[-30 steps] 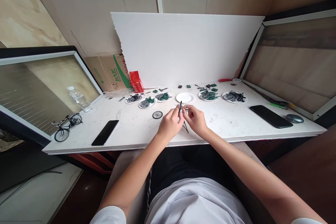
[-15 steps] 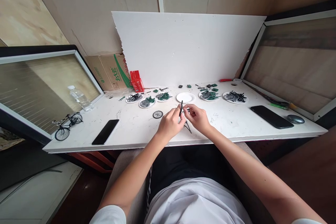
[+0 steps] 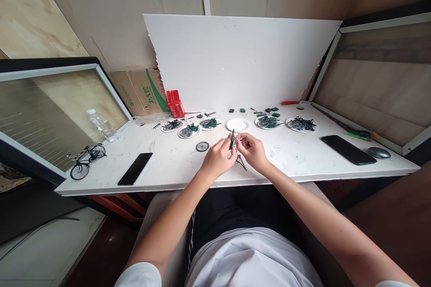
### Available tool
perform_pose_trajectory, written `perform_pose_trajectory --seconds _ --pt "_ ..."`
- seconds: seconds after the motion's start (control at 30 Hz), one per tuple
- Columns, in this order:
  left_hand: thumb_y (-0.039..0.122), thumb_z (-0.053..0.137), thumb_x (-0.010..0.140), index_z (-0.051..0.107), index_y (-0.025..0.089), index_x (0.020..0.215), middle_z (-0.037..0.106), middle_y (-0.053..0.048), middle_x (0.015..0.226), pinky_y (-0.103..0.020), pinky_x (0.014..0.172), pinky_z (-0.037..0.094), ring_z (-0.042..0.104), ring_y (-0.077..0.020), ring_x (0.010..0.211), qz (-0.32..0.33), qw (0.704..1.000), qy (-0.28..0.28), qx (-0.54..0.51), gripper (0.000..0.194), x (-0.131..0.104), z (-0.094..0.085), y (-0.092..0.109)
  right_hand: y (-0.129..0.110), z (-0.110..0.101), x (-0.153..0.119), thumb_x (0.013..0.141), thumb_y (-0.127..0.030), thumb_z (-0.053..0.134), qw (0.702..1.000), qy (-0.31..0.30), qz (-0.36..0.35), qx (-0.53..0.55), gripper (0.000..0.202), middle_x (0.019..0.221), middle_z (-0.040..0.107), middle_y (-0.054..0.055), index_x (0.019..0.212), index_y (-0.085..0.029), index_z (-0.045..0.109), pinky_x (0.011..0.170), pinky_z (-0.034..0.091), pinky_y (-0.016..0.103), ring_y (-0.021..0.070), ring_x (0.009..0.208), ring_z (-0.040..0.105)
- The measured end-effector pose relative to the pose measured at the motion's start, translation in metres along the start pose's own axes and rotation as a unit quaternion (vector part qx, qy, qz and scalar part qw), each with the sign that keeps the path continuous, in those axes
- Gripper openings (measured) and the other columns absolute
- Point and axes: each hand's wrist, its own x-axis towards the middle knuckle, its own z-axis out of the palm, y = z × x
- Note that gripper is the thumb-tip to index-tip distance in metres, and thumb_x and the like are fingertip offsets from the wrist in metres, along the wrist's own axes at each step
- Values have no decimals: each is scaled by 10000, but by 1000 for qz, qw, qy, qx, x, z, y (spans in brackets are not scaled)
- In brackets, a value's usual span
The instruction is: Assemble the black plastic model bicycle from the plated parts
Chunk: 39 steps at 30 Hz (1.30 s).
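Note:
My left hand (image 3: 217,159) is closed, with thumb and fingers pinching a thin black part (image 3: 232,138), which looks like a model bicycle wheel seen edge-on. Close against its right side is my right hand (image 3: 252,149), fingertips pressed together; whatever they hold is too small to make out. Under the hands, a black model bicycle frame (image 3: 241,163) lies on the white table (image 3: 175,166), partly hidden by my right hand. A loose spoked wheel (image 3: 202,146) lies flat to the left of my left hand.
Paper plates of black and green parts (image 3: 189,131) line the back, with one white plate (image 3: 238,124) among them. A model bicycle (image 3: 88,160), bottle (image 3: 103,126) and phone (image 3: 135,169) are left; another phone (image 3: 348,149) and a mouse (image 3: 379,152) are right.
Hardly anything differs. Both hands keep their places around the thin black part, with only a very slight shift of the fingers.

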Motion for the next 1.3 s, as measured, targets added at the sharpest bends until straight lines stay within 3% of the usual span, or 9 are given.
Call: perform_pose_trajectory --seconds 0.37,0.5,0.63,0.77,0.83,0.97,1.1,1.3 --pt "138 513 987 535 102 1452 739 -101 952 -300 724 631 738 -206 828 19 998 -10 64 467 -4 8 -7 -10 10 2 914 -654 642 989 6 117 89 508 565 333 -62 901 -148 681 510 280 242 100 517 285" --pt "142 509 990 533 101 1452 741 -104 969 -298 744 635 739 -202 840 15 999 -5 45 464 -1 6 -6 -11 10 0 966 -613 604 997 26 60 41 470 564 327 -67 942 -151 684 524 299 238 100 519 295" --pt "153 518 988 565 131 1420 744 -99 992 -297 772 635 741 -198 854 -6 1000 -3 17 435 1 1 -1 -2 7 -2 1040 -514 539 996 47 -45 -55 380 567 352 -63 1009 -165 688 513 304 226 100 499 328" --pt "179 522 992 638 150 1308 733 -76 940 -283 733 616 722 -177 783 -37 999 0 -28 337 4 -4 4 10 -3 2 1073 -394 520 963 47 -192 -182 274 567 474 -46 1042 -181 689 506 313 221 91 467 407" --pt "193 536 988 675 164 1224 720 -59 895 -269 692 597 707 -166 742 -55 997 -5 -49 276 5 -6 6 13 -9 4 1077 -354 531 946 35 -230 -225 235 558 504 -43 1031 -191 695 504 321 221 91 462 443" --pt "187 573 968 709 174 1037 694 -41 825 -247 637 557 678 -150 683 -79 994 -13 -75 153 6 -8 7 13 -15 8 1069 -282 549 927 22 -278 -251 195 550 528 -46 1000 -193 709 500 323 222 86 455 465" --pt "157 588 953 698 170 940 670 -30 775 -239 610 521 642 -138 641 -83 993 -13 -77 112 7 -8 5 11 -12 8 1056 -246 570 913 50 -318 -249 177 555 547 -47 974 -179 712 500 325 219 77 449 469" --pt "148 566 968 680 174 903 669 -26 759 -242 593 489 609 -133 623 -71 996 -7 -51 134 6 -5 3 12 -5 3 1078 -293 530 924 47 -280 -257 229 553 536 -46 985 -177 705 502 348 200 78 453 483"
